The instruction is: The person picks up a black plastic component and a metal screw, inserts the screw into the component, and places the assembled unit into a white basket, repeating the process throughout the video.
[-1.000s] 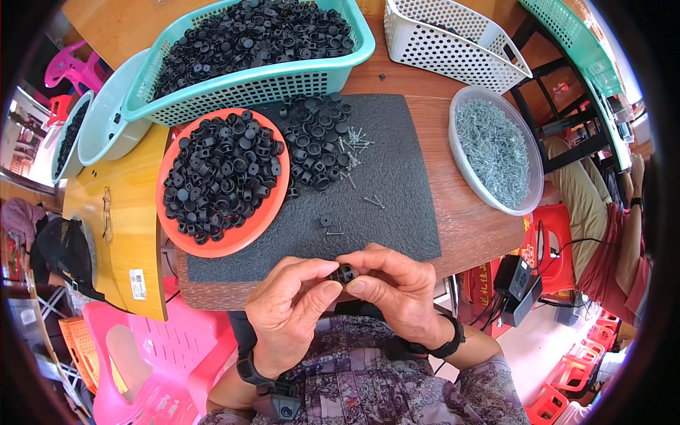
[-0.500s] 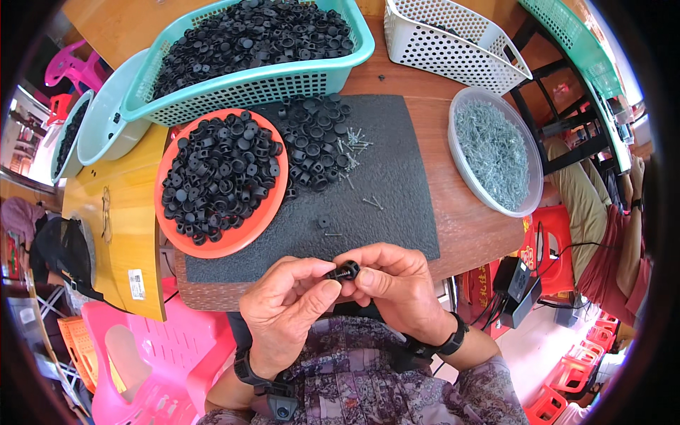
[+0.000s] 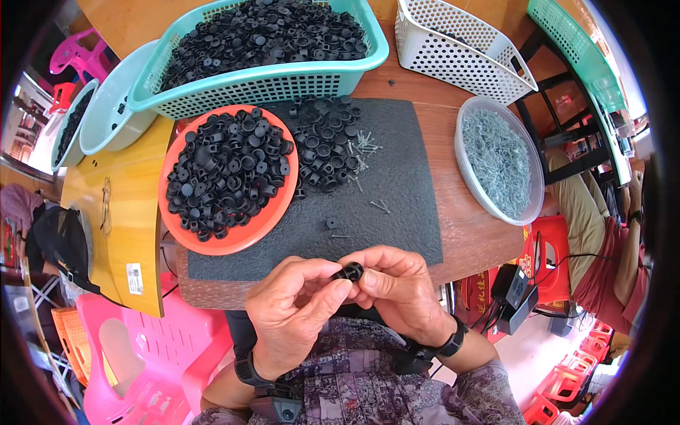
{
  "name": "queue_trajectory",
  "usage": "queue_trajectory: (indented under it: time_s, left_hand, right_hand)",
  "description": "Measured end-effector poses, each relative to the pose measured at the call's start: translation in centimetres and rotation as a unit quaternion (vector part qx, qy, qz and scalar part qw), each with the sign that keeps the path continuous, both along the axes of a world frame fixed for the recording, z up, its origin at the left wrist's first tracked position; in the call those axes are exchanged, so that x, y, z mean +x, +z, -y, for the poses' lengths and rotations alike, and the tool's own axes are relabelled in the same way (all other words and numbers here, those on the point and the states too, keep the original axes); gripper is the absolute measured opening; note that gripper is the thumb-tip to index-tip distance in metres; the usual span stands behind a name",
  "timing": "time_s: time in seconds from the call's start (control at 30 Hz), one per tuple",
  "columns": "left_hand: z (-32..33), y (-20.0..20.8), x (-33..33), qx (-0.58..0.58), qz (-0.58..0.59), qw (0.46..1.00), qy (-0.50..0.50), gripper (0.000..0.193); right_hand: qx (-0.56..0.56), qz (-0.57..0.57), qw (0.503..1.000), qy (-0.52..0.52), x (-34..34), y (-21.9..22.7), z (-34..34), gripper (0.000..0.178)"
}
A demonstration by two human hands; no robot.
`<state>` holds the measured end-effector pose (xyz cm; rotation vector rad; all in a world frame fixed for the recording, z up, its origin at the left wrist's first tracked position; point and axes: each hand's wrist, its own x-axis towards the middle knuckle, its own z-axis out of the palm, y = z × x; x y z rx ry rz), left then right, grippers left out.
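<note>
Just beyond my lap, at the mat's near edge, both hands meet over a small round black plastic cap [image 3: 350, 271]. A screw appears to sit in its hollow, though it is too small to make out fully. My left hand [image 3: 292, 301] pinches the cap's left side between thumb and forefinger. From the other side my right hand [image 3: 402, 290] grips it with thumb and fingers, which partly hide it. On the dark mat [image 3: 393, 177] beyond lie a pile of black caps [image 3: 322, 145], loose screws [image 3: 363, 147], and a single cap [image 3: 331, 222] beside one screw [image 3: 341, 236].
An orange-red plate [image 3: 212, 246] heaped with black caps stands left on the mat. Behind it is a teal basket [image 3: 262, 86] full of caps. A clear tub [image 3: 533, 166] of screws and a white perforated basket [image 3: 460, 60] stand right. A pink chair [image 3: 166, 347] is at the left.
Both hands still hold the cap together, with only a slight shift of the fingers. Less of the screw shows in it now. The whole view has shifted a little.
</note>
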<state>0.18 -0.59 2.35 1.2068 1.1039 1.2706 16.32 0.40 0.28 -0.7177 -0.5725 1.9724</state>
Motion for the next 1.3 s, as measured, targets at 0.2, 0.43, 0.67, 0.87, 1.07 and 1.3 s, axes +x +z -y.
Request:
queue_trajectory:
  time_s: [0.2,0.43,0.67,0.87,1.07,1.3]
  left_hand:
    - [0.0,-0.2,0.1,0.016,-0.013,1.0,0.014,0.016]
    - [-0.1,-0.5,-0.1,0.018,-0.044,0.999,0.0,0.016]
    - [0.0,-0.6,-0.1,-0.031,0.036,0.999,-0.017,0.022]
    - [0.0,-0.7,0.1,-0.039,0.043,0.998,-0.019,0.022]
    - [0.1,-0.1,0.5,-0.104,0.089,0.991,-0.009,0.029]
    - [-0.1,0.0,0.7,-0.136,0.115,0.984,-0.007,0.029]
  right_hand:
    - [0.005,0.023,1.0,-0.008,-0.1,0.0,0.1,0.024]
    - [0.067,0.111,0.99,-0.048,-0.4,0.3,0.7,0.024]
    - [0.244,0.303,0.916,-0.101,-0.8,0.5,1.0,0.025]
    - [0.239,0.319,0.913,-0.091,-0.6,0.5,1.2,0.026]
    - [0.2,0.272,0.933,-0.12,-1.1,0.3,1.4,0.023]
    - [0.137,0.175,0.967,-0.122,-0.7,0.0,1.1,0.016]
